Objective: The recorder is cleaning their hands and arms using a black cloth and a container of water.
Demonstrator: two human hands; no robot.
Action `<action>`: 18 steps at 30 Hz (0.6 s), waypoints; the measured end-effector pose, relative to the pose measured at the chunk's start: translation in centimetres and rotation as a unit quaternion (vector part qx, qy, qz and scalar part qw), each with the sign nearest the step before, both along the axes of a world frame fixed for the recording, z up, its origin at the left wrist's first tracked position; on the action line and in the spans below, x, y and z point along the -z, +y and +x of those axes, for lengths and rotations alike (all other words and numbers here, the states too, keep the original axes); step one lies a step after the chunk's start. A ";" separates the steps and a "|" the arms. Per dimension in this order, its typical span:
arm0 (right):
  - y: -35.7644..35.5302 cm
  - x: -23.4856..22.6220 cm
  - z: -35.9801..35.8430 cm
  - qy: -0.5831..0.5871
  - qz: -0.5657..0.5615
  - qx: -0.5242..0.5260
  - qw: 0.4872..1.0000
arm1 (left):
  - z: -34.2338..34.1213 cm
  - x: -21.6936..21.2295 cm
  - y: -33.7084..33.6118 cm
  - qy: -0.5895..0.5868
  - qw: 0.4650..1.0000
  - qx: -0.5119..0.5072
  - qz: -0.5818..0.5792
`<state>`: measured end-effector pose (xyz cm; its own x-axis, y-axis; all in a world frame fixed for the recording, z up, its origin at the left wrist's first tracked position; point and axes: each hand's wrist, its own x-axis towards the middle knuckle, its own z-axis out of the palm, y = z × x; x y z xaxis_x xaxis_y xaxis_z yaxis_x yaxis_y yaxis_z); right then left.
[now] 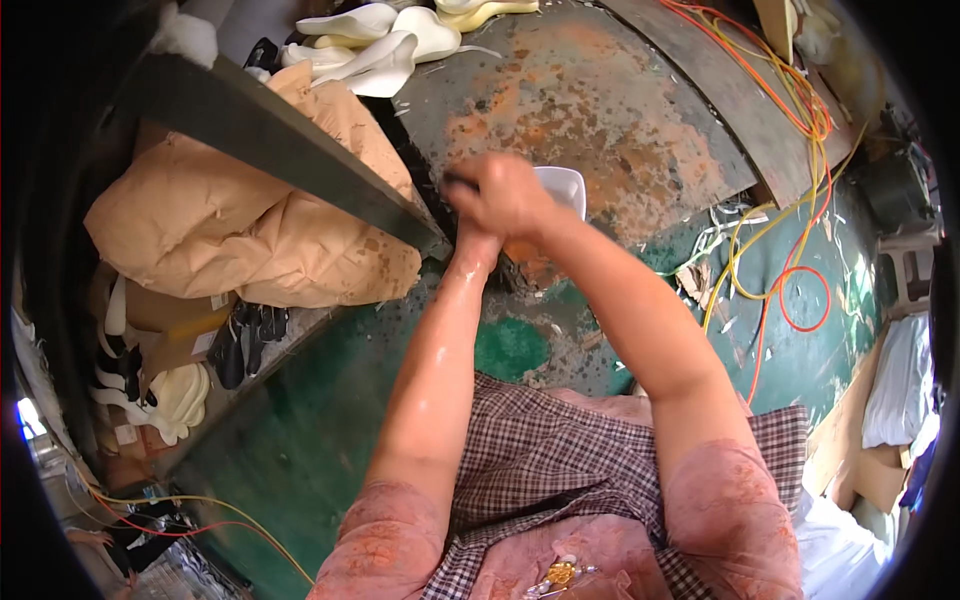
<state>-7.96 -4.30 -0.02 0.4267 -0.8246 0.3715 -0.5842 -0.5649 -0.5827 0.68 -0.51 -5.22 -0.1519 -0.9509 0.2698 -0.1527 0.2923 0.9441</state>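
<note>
Rust-stained worktop; white container seen against it, partly covered by the right hand. That hand, just left of the container, is blurred: fingers curled beside a small dark object, grip undeterminable. Left hand beneath, fingers hidden, state undeterminable. Brown paper farther left of container; hoses well right

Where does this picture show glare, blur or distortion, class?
Head view: black fisheye rim, with the rust-stained surface's edge bowed; head view: wet-looking highlights on the left forearm; head view: white cloth washed out at lower right; head view: right hand slightly blurred.
</note>
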 end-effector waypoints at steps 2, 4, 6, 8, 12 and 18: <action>-4.4 -0.5 -1.8 0.038 0.132 0.141 0.980 | -0.9 -3.1 0.5 -0.012 0.993 -0.051 0.103; -7.3 -0.5 -5.9 0.038 0.183 0.160 0.969 | -2.1 -5.5 0.3 -0.068 0.982 -0.055 -0.170; -4.5 -1.3 -6.6 -0.304 0.399 0.074 0.862 | -0.1 -3.9 0.5 -0.138 0.952 -0.134 -0.240; -1.8 -1.7 -7.3 -0.407 0.435 -0.053 0.801 | 1.8 -2.9 0.3 -0.238 0.941 -0.113 -0.211; 2.9 -0.9 -4.0 -0.043 0.120 0.007 0.992 | 1.6 -2.9 0.4 -0.303 0.935 -0.135 -0.127; 0.2 -2.9 -3.9 -0.254 0.406 -0.015 0.878 | 1.1 -5.2 1.1 -0.314 0.891 -0.185 -0.269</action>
<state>-11.86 -4.10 2.87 0.4026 -0.8966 -0.1842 -0.1248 0.1456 -0.9814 1.81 0.62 -0.02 -0.1367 -0.7252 0.6748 -0.7818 0.4974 0.3761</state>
